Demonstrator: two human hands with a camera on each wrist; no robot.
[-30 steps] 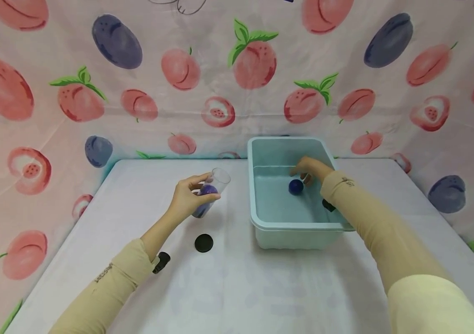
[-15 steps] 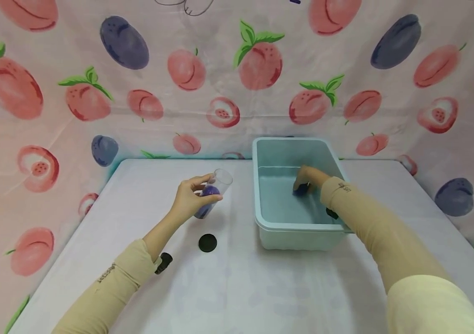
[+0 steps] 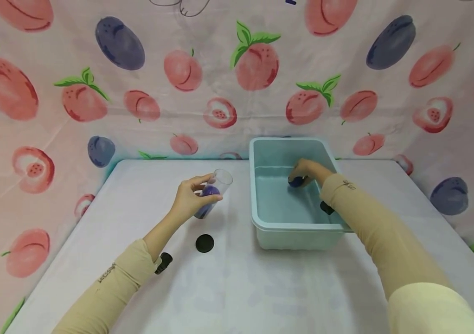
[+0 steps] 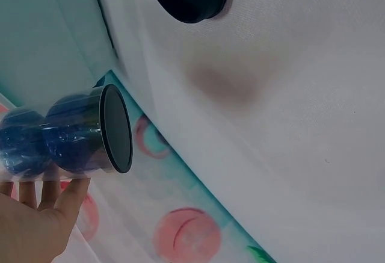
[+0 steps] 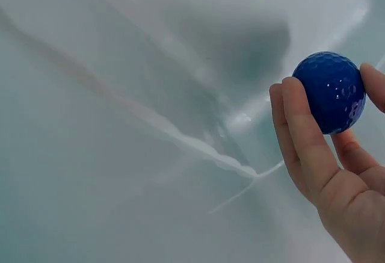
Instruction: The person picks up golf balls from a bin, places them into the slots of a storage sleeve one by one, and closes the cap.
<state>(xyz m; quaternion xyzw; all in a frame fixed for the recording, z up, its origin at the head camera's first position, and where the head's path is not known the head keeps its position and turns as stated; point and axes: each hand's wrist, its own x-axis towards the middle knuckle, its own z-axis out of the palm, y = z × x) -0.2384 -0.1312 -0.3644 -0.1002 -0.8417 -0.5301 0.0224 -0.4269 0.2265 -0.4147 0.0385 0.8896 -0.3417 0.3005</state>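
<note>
My left hand [image 3: 188, 199] grips a clear plastic tube [image 3: 222, 180] tilted above the table, its open end up and to the right. Two blue balls [image 4: 71, 132] sit in a row inside it, and a black cap [image 4: 117, 129] covers its lower end. Down in the pale blue tub [image 3: 297, 226], my right hand [image 3: 311, 170] pinches a dimpled blue golf ball [image 5: 329, 92] between fingers and thumb. A round black lid [image 3: 205, 243] lies on the table near the left forearm.
The tub stands at the right of the white-covered table [image 3: 228, 287], close to the fruit-print cloth [image 3: 258, 111] hanging behind. Small black devices sit at the left wrist [image 3: 163, 263] and the right wrist [image 3: 326, 208].
One second ago the golf ball lay on the tub floor beside my right fingers; now they hold it. My left hand and the tube have stayed nearly still.
</note>
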